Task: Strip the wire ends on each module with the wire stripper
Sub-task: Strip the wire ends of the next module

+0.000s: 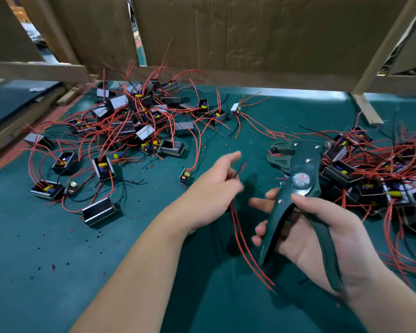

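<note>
My right hand (322, 239) grips the two handles of a dark green wire stripper (296, 188), whose jaws point up and left over the table. My left hand (211, 191) is left of the jaws, a little blurred, pinching wires; a short red and black end (241, 167) sticks up past its fingers. Two long red wires (246, 248) hang down from under that hand. The module they belong to is hidden by the hand. Its index finger points forward.
A heap of small black modules with red and black wires (135, 116) lies at the back left of the green table (58, 272). Another heap (380, 179) sits at the right, close behind the stripper. Tiny bits of cut insulation (53, 266) dot the table. Cardboard panels (250, 32) and wooden slats stand behind.
</note>
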Motion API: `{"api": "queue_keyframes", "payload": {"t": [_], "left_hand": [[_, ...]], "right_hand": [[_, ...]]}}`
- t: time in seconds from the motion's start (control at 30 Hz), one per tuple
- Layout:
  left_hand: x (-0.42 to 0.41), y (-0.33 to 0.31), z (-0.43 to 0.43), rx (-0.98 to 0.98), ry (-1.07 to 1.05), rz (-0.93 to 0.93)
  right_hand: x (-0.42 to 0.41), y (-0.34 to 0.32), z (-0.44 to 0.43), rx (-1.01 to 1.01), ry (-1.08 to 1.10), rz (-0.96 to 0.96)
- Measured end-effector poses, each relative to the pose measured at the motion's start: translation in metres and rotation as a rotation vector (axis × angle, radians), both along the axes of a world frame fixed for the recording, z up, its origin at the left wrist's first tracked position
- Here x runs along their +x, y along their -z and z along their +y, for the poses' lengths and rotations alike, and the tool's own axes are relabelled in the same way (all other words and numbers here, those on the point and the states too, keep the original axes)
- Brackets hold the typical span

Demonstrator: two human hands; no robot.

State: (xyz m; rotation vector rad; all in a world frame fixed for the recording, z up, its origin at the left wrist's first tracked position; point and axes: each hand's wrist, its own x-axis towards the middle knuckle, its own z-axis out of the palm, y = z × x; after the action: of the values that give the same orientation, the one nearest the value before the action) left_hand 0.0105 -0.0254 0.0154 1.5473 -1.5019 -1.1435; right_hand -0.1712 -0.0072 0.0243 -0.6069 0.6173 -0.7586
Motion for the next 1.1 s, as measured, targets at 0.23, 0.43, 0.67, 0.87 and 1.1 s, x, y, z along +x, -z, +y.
{"api": "queue_keyframes", "payload": {"t": [0.23, 0.43, 0.67, 0.87, 1.1], "left_hand": [[-0.019, 0.0, 0.002, 0.028, -0.074, 0.507], [-0.02, -0.003, 0.0, -0.024, 0.041, 0.828], [0.001, -0.002, -0.006, -0.428, -0.284, 0.433], [0.054, 0.01, -0.01, -0.271, -0.86, -0.596], [0.075, 0.011, -0.006, 0.043, -0.966, -0.778]], "right_hand": [[0.015, -0.004, 0.001, 0.059, -0.352, -0.309], [0.006, 0.001, 0.0, -0.132, -0.199, -0.088], [0.0, 0.001, 0.007, -0.393, 0.11, 0.273], [-0.008, -0.005, -0.005, -0.549, 0.39, 0.231], [-0.011, -0.002, -0.011, -0.464, 0.363, 0.11]]}}
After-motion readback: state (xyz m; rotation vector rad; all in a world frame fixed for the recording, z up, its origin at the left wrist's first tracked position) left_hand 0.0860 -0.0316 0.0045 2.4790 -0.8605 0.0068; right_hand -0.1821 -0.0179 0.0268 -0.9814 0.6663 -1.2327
